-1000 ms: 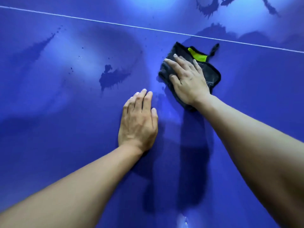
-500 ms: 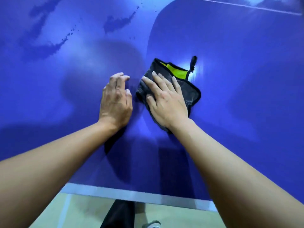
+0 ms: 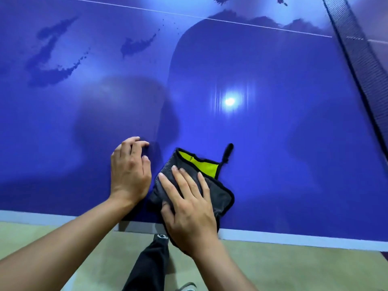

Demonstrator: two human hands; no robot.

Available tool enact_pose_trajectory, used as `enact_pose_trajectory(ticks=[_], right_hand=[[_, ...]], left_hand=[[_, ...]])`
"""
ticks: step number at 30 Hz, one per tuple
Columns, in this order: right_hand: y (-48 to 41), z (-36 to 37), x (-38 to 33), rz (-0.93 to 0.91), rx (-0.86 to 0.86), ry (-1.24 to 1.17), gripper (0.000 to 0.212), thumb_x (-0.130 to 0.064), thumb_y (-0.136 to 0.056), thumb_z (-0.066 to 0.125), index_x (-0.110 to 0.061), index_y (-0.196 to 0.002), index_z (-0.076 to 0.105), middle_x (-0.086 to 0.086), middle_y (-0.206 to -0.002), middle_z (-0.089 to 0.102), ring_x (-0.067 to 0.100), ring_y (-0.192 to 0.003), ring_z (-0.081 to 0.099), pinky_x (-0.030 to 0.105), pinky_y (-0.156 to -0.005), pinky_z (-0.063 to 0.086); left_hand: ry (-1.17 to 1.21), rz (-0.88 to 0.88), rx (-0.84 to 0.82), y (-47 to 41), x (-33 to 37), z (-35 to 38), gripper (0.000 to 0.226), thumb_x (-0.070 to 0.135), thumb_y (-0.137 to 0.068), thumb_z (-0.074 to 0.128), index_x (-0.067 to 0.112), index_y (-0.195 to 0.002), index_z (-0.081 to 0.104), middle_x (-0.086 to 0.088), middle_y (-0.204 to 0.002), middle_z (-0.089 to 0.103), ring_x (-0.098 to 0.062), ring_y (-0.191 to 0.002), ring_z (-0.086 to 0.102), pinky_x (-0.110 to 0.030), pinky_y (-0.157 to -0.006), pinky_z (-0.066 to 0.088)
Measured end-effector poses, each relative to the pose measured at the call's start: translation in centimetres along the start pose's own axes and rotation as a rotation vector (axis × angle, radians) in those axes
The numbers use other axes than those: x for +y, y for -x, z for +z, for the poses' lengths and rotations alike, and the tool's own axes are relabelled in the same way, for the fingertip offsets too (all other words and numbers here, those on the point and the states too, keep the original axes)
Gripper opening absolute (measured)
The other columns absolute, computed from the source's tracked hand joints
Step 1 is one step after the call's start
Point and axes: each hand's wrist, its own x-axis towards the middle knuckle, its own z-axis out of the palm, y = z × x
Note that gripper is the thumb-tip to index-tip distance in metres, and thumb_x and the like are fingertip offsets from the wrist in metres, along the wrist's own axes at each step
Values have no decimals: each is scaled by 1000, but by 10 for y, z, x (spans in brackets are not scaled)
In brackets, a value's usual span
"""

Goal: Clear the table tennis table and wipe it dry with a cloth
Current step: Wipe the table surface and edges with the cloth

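Cloth [image 3: 222,197] under flat right hand [image 3: 189,211] at table [image 3: 273,143] edge; left hand [image 3: 128,177] loosely curled, empty; trouser logo [image 3: 161,236] unreadable.

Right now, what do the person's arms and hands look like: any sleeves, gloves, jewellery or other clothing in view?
The left hand and right hand are bare: no gloves, rings or watch show. Both forearms are uncovered to the frame edge, with no sleeve in view. Below them are a black trouser leg with a small white emblem and a light shoe.

Blue table [image 3: 273,143] w/ white line [image 3: 252,23] & dark patches [image 3: 136,45]; grey cloth [image 3: 222,200], yellow-green inside, black trim.
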Motion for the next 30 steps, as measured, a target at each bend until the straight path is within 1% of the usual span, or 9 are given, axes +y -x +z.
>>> enact_pose_trajectory(ticks=[2,5,12,17,21,23,25,28,30], right_hand=[[-21,-2,10,-22,5,1,61,-39,-94,47,-37,-155,38,-4,-165,33,12,-152,27,50,-126,15],[-74,-5,29,-21,48,22,60,-40,-95,45,-38,-155,39,-5,-165,33,11,-152,26,49,-126,13],[-245,-18,89,106,165,81,57,-43,-95,41,-38,-152,43,-4,-162,38,13,-149,32,47,-125,13],[-357,-31,133,214,189,115,56,-44,-96,38,-38,-152,42,-4,-162,38,14,-149,32,46,-126,13],[-403,-38,153,262,202,125,57,-45,-95,38,-38,-152,42,-3,-162,37,14,-149,31,46,-125,12],[-419,-41,161,268,203,129,59,-48,-94,38,-39,-152,42,-3,-162,37,15,-149,31,47,-125,11],[-434,-45,169,275,191,127,60,-49,-92,38,-39,-152,41,-3,-162,36,15,-149,31,46,-126,9],[-462,-52,182,307,163,128,60,-47,-94,38,-39,-153,37,-3,-164,32,14,-150,26,45,-126,6],[-478,-55,187,325,169,121,58,-46,-96,38,-38,-154,37,-4,-164,31,14,-150,25,45,-126,5]], left_hand=[[-20,9,22,-18,3,4,34,18,-88,47,11,-117,65,-11,-132,57,-36,-118,51,-46,-102,35],[9,20,6,-59,10,14,34,17,-87,49,13,-116,66,-11,-138,54,-35,-121,52,-43,-105,33],[155,70,23,-192,43,52,39,12,-88,47,13,-124,64,-7,-142,52,-29,-129,51,-38,-110,32],[110,147,-27,-284,54,77,39,3,-88,55,9,-126,60,-11,-143,52,-33,-131,50,-42,-111,34],[29,205,-71,-350,60,99,40,4,-88,55,5,-128,58,-15,-143,52,-37,-130,50,-43,-112,32],[24,197,-88,-372,70,110,42,9,-88,49,4,-130,57,-16,-142,52,-37,-131,49,-43,-113,31],[8,178,-87,-384,77,118,46,15,-89,42,4,-132,56,-16,-142,52,-36,-134,47,-44,-114,30],[-56,167,-75,-387,79,127,44,17,-96,43,4,-136,54,-16,-143,51,-37,-136,45,-47,-117,31],[-64,170,-68,-386,77,128,46,19,-95,40,5,-136,54,-16,-143,51,-38,-134,46,-48,-116,33]])
